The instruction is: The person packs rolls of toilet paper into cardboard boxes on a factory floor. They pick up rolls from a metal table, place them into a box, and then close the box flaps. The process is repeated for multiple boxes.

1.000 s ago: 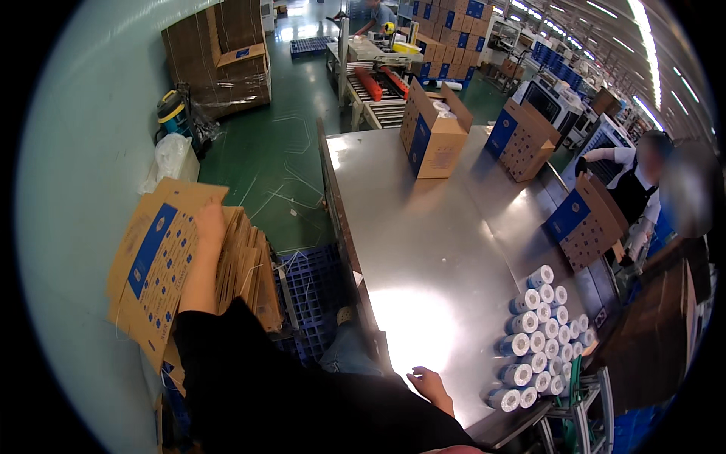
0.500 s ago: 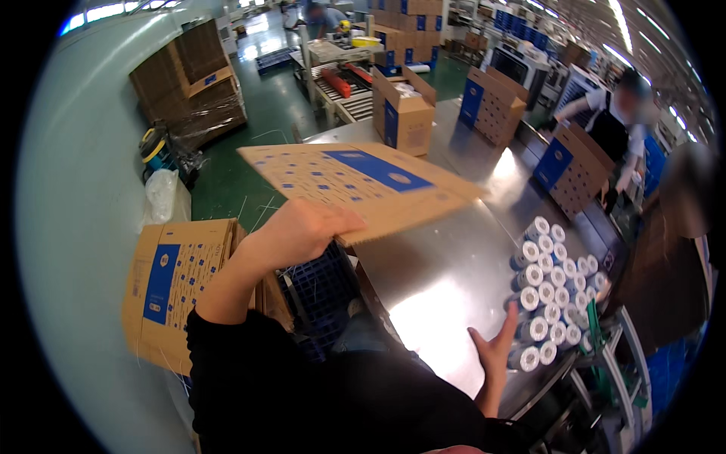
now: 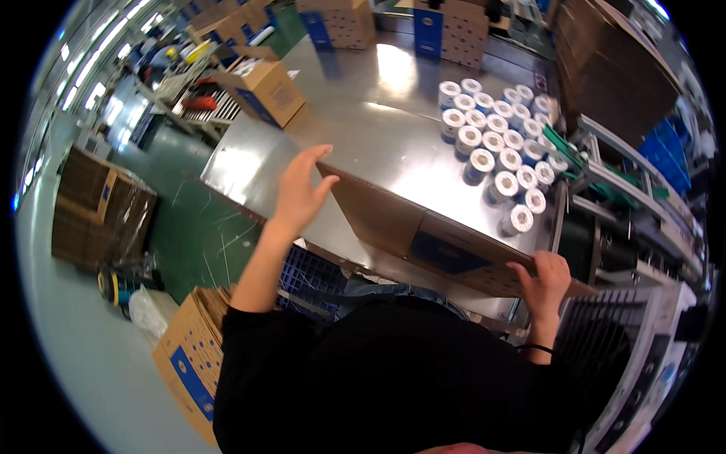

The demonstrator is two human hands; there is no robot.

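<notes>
A flattened cardboard carton (image 3: pixel 382 216) with a blue printed panel stands on its long edge at the near side of the metal table (image 3: pixel 344 98), tilted across in front of me. My left hand (image 3: pixel 301 191) is at its upper left corner, thumb and fingers spread apart. At the right end, my right hand (image 3: pixel 546 281) grips the carton's top edge, thumb on the near face and fingers over the far side. Beyond the carton, a group of white-topped cylindrical rolls (image 3: pixel 493 142) stands upright on the table.
Folded cartons (image 3: pixel 189 359) lean at my lower left, near a blue plastic pallet (image 3: pixel 306 280). An open carton (image 3: pixel 268 91) stands at the table's far left, with two more cartons (image 3: pixel 451 34) along the back. A metal-framed machine (image 3: pixel 628 189) borders the right.
The carton has swung from flat in my left hand to upright on edge before me. My right hand has come onto it; my left hand has opened. The view has turned right.
</notes>
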